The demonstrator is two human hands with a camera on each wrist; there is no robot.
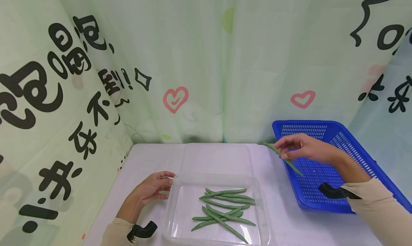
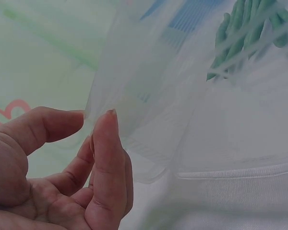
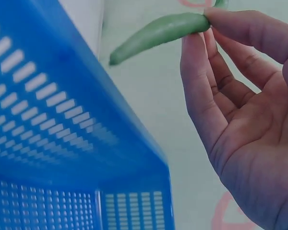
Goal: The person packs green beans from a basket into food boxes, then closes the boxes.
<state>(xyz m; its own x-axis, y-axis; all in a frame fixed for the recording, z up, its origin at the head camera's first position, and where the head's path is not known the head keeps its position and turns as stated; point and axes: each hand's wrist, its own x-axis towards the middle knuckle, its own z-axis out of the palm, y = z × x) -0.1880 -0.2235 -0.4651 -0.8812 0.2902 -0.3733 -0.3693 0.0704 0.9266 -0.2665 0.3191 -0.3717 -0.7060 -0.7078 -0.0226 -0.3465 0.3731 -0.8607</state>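
My right hand [image 1: 300, 147] pinches a green bean [image 1: 294, 168] between thumb and fingertips, over the left rim of the blue basket [image 1: 302, 195]. The right wrist view shows one end of that bean [image 3: 158, 36] reaching out past the fingers, beside the basket's wall [image 3: 62, 96]. A clear plastic box [image 1: 168, 217] stands on the table with several green beans [image 1: 222, 213] lying crossed on its bottom. At the box's far left corner, my left hand [image 1: 154, 188] holds the rim between thumb and fingers, seen closer in the left wrist view [image 2: 93, 163].
The table [image 1: 145, 160] has a white cover. A pale green printed curtain [image 1: 206, 60] rises behind it and along the left side. The basket stands at the right, its slotted walls taller than the box's.
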